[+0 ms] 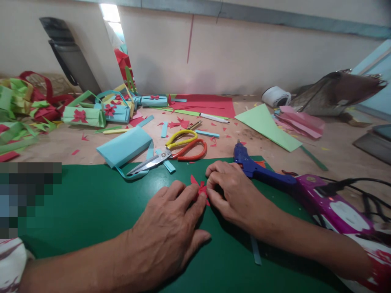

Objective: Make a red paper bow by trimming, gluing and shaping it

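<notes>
both hands rest on a dark green sheet (91,211) spread over the surface (336,142). the left hand (166,232) lies palm down, its fingers stretched flat, the tips pressing one side of a small red paper bow (200,189). the right hand (232,191) has its fingers curled and pinched onto the other side of the bow. the bow sits on the green sheet between the two sets of fingertips, partly covered, so its full shape cannot be told.

progress, as judged: the bow looks cut and shaped but is fixed to no box yet. a plain light blue box (124,145) lies just beyond the sheet's far edge with no bow on it, a loose blue strip trailing from it. farther left, finished items are gathered — a green box (82,116) and a blue box (116,110), each with a red bow and a handle. on that evidence, several pieces are done and at least one is left.

tools at hand: scissors (171,152) with yellow and orange handles beside the blue box; a blue glue gun (259,171) just right of the right hand, not held.

containers: the paper boxes show no contents from this angle — whether anything is inside cannot be told.
</notes>
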Tool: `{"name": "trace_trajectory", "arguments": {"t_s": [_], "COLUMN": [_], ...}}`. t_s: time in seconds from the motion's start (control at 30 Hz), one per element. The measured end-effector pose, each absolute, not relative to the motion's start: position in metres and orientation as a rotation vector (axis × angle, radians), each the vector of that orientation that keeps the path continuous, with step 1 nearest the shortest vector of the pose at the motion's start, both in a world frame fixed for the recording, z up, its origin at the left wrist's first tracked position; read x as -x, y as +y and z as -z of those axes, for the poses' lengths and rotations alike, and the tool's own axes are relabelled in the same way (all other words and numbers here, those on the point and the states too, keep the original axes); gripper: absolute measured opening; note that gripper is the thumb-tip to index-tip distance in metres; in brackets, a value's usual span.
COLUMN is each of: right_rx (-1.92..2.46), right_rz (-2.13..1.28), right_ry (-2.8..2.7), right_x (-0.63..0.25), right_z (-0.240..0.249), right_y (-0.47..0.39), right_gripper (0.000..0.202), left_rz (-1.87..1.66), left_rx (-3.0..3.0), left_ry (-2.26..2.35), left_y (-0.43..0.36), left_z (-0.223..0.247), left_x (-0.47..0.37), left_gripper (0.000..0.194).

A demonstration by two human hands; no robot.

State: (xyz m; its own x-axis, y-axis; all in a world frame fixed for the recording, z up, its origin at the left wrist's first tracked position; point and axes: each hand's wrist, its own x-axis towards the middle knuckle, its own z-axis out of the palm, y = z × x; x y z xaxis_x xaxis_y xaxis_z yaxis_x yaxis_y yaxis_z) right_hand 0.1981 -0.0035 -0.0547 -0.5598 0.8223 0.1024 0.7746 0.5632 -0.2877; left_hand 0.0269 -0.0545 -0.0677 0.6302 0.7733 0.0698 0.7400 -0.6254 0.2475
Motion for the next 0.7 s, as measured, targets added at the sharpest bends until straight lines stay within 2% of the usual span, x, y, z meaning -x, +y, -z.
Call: {"name": "trace_trajectory", "arguments": {"t_s": [0.7], "right_rx": [1.327], "right_rz": [-0.262], "right_ry": [-2.560], "right_x": [-0.1978], "right_z": [0.0566], "right_y": [-0.0045], "right_gripper": [0.014], "left_rz": [-0.232], "left_rx": [-2.632], "left_ry": [1.256], "left_y": [-0.0557], "left_z": [0.0658], "left_x": [-0.0281], "left_gripper": [0.041]}}
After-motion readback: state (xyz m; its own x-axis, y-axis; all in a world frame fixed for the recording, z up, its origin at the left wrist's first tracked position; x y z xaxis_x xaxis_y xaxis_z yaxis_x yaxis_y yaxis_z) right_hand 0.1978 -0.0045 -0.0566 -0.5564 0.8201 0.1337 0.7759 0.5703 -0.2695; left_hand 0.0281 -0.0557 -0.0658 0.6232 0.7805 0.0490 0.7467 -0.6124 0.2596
